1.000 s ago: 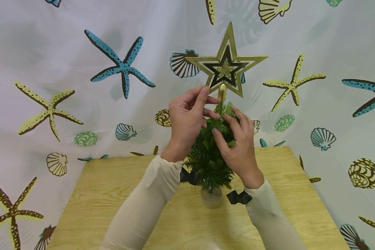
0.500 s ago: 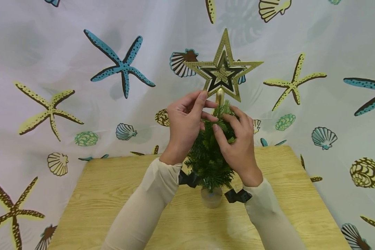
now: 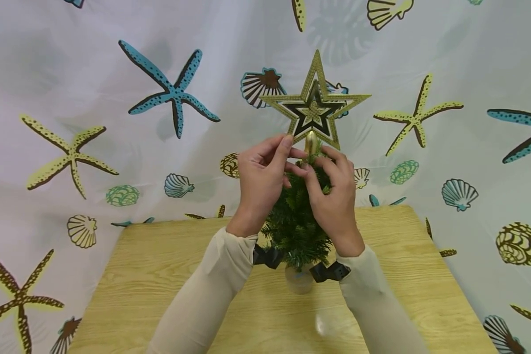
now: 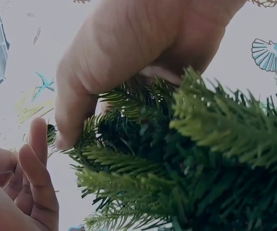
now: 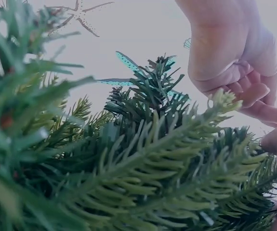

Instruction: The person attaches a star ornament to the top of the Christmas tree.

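In the head view a gold star tree topper (image 3: 317, 105) stands upright above a small artificial Christmas tree (image 3: 296, 231). My left hand (image 3: 263, 177) pinches the star's lower left point between thumb and forefinger, its other fingers extended toward the gold socket (image 3: 311, 143). The tree's tip meets the socket; whether it is inside is hidden. My right hand (image 3: 336, 196) pinches the treetop just under the socket. In the left wrist view the right hand (image 4: 114, 57) reaches over the green branches (image 4: 143, 168). The right wrist view shows the left hand (image 5: 234, 72) beyond the branches.
The tree's pale round base (image 3: 299, 281) stands on a wooden table (image 3: 168, 275). Behind and around hangs a white cloth (image 3: 221, 34) printed with starfish and shells. A black wrist camera (image 3: 267, 256) sits at the left cuff, another black camera (image 3: 329, 271) at the right.
The star has come down and slightly left with my left hand, its socket now at the tree's tip. My right hand has moved up and inward, its thumb closing in on the treetop.
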`<state>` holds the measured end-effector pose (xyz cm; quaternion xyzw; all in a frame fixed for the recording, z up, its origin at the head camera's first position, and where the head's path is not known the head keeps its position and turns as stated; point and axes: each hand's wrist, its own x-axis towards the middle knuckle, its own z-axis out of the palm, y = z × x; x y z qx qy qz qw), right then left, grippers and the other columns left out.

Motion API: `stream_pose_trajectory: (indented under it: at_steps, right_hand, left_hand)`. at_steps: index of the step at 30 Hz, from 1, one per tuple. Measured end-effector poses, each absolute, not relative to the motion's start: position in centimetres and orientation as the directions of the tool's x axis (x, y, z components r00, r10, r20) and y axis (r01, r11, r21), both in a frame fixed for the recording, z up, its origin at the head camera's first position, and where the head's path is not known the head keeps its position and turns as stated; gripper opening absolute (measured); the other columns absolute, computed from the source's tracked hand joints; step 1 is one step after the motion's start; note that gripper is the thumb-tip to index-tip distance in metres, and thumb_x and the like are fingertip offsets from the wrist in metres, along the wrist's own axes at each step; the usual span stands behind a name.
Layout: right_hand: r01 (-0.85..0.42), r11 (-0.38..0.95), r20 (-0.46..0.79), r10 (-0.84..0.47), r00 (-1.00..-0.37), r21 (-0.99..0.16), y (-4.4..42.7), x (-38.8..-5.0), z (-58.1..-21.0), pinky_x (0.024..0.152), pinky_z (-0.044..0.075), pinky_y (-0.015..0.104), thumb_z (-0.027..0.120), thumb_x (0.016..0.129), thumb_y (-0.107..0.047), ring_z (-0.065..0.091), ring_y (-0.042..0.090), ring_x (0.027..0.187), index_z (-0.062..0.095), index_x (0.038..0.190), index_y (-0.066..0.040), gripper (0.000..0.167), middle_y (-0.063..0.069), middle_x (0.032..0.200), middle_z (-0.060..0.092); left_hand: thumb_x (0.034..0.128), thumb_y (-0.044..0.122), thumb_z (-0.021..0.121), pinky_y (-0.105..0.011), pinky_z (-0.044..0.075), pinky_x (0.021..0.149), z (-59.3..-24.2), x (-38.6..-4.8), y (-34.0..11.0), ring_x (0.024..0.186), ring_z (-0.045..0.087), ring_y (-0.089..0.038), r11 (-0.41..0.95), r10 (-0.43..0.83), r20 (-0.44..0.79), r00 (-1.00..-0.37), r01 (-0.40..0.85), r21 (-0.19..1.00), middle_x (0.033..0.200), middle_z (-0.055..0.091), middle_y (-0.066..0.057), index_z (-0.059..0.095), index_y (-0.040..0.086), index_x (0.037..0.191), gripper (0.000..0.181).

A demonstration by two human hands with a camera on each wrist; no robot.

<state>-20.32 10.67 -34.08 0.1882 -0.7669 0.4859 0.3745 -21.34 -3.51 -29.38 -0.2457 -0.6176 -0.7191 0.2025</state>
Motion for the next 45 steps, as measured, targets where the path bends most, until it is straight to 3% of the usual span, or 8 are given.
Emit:
stream_pose_trajectory:
  at_steps: [6, 12, 19, 28, 33, 41, 45]
  right_hand:
    - [-0.649, 0.427, 0.751, 0.119, -0.650, -0.629, 10.6, -20.5, -34.1, 0.105, 0.037, 0.060, 0.068, 0.101, -0.012, 0.046, 0.040, 0.131, 0.075, 0.096, 0.004, 0.018, 0.022, 0.135, 0.059]
    - [-0.647, 0.433, 0.750, 0.116, -0.651, -0.628, 10.7, -20.3, -34.4, 0.105, 0.038, 0.059, 0.067, 0.102, -0.013, 0.046, 0.038, 0.130, 0.076, 0.097, 0.005, 0.020, 0.023, 0.135, 0.057]
    - [-0.661, 0.440, 0.765, 0.100, -0.636, -0.608, 10.8, -20.5, -34.4, 0.106, 0.038, 0.059, 0.066, 0.103, -0.014, 0.046, 0.038, 0.132, 0.076, 0.097, 0.004, 0.021, 0.023, 0.137, 0.056]
    - [-0.644, 0.476, 0.751, 0.056, -0.658, -0.599, 11.2, -20.3, -34.8, 0.108, 0.036, 0.058, 0.067, 0.102, -0.019, 0.044, 0.040, 0.134, 0.070, 0.110, 0.006, 0.026, 0.024, 0.145, 0.051]
    - [-0.642, 0.470, 0.734, 0.018, -0.679, -0.605, 11.7, -20.1, -34.9, 0.110, 0.034, 0.060, 0.069, 0.100, -0.022, 0.039, 0.039, 0.139, 0.062, 0.130, 0.007, 0.042, 0.024, 0.152, 0.045]
    - [-0.646, 0.411, 0.706, -0.009, -0.708, -0.643, 12.2, -19.7, -35.1, 0.114, 0.029, 0.062, 0.052, 0.102, -0.064, 0.030, 0.031, 0.148, 0.053, 0.144, 0.002, 0.079, 0.018, 0.160, 0.037]
    - [-0.639, 0.389, 0.690, -0.010, -0.723, -0.664, 12.6, -19.3, -35.6, 0.115, 0.026, 0.064, 0.049, 0.100, -0.070, 0.027, 0.030, 0.150, 0.053, 0.146, -0.001, 0.083, 0.015, 0.162, 0.034]
  left_hand:
    - [0.1062, 0.011, 0.061, -0.025, 0.049, 0.044, -29.4, -21.5, -3.6, 0.061, 0.072, -0.013, -0.124, 0.027, 0.625, -0.780, 0.618, 0.776, 0.087, 0.076, -0.016, 0.072, -0.005, 0.124, 0.026]
    - [0.1058, 0.009, 0.061, -0.026, 0.047, 0.043, -29.8, -21.3, -3.8, 0.059, 0.071, -0.013, -0.085, 0.036, 0.666, -0.745, 0.662, 0.745, 0.084, 0.075, -0.019, 0.070, -0.005, 0.127, 0.027]
    - [0.1062, 0.012, 0.062, -0.029, 0.054, 0.047, -29.7, -21.3, -3.8, 0.058, 0.071, -0.015, -0.047, 0.052, 0.676, -0.735, 0.675, 0.736, 0.085, 0.076, -0.018, 0.071, -0.005, 0.127, 0.028]
    - [0.1055, 0.018, 0.064, -0.034, 0.057, 0.050, -30.5, -21.5, -3.2, 0.053, 0.069, -0.019, -0.092, 0.024, 0.644, -0.765, 0.639, 0.763, 0.084, 0.076, -0.015, 0.074, -0.002, 0.114, 0.024]
    - [0.1051, 0.021, 0.065, -0.035, 0.056, 0.050, -30.3, -21.7, -3.2, 0.048, 0.062, -0.021, -0.085, 0.017, 0.641, -0.767, 0.638, 0.766, 0.082, 0.075, -0.012, 0.074, -0.001, 0.112, 0.025]
    - [0.1050, 0.024, 0.065, -0.035, 0.054, 0.049, -30.5, -21.9, -3.0, 0.047, 0.061, -0.023, -0.086, 0.020, 0.599, -0.800, 0.596, 0.799, 0.082, 0.075, -0.012, 0.073, 0.004, 0.119, 0.026]
    - [0.1058, 0.027, 0.064, -0.034, 0.055, 0.049, -31.0, -21.9, -3.3, 0.048, 0.062, -0.026, -0.072, 0.012, 0.564, -0.826, 0.562, 0.824, 0.083, 0.075, -0.012, 0.072, 0.006, 0.121, 0.027]
